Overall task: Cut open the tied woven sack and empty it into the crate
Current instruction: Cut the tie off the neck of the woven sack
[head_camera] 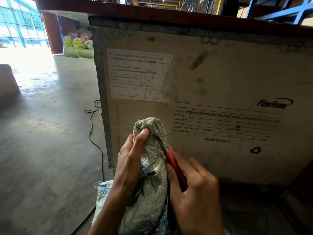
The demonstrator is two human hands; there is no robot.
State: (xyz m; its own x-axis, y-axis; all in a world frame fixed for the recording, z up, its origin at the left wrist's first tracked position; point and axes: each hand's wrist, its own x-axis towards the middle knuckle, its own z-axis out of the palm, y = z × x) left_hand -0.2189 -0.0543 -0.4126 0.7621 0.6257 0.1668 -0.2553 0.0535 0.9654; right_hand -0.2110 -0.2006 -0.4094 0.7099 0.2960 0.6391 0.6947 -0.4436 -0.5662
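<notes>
While gripping the tied, bunched neck of the woven sack [155, 180] with the left hand [130, 160], holding a red-handled cutter [174, 163] clenched in the right hand [194, 192], blade against the sack's right side. Standing upright at the near edge, just in front of the wooden crate [220, 73]. Off to the left, only a black cable [92, 129] on the floor [42, 150].

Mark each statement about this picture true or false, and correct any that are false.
1. The left hand grips the gathered neck of the sack. True.
2. The right hand holds blue scissors. False: it holds a red-handled knife, blade against the sack.
3. The sack already lies inside the crate. False: it is held outside, in front of the crate.
4. A black cable lies on the floor left of the crate. True.
5. The crate's side is blank. False: it bears a paper label and printed text.
</notes>
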